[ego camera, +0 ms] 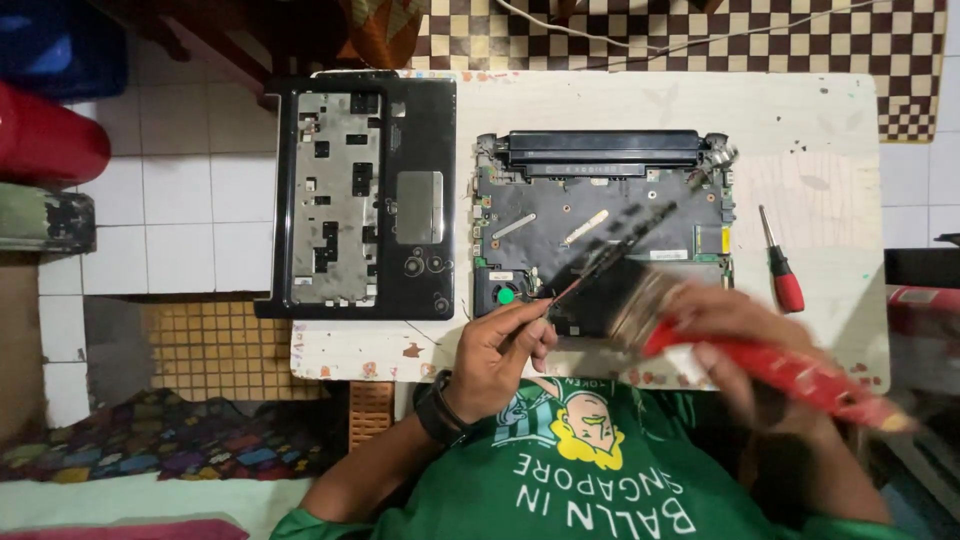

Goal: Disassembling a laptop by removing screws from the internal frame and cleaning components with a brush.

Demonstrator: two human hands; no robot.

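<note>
Dusting step, judged: right hand (745,345) grips red-handled brush (700,335), blurred, over opened laptop base (600,225) at centre. Left hand (500,350) pinches a thin tool (565,292). Next calls for light strokes.

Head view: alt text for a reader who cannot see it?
The right hand sweeps a red-handled paintbrush over an opened laptop base while the left hand steadies a thin tool; a removed palmrest cover and red screwdriver lie alongside.

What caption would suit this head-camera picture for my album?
Right hand sweeps a red-handled paintbrush over an opened laptop base; left hand holds a thin tool.
</note>
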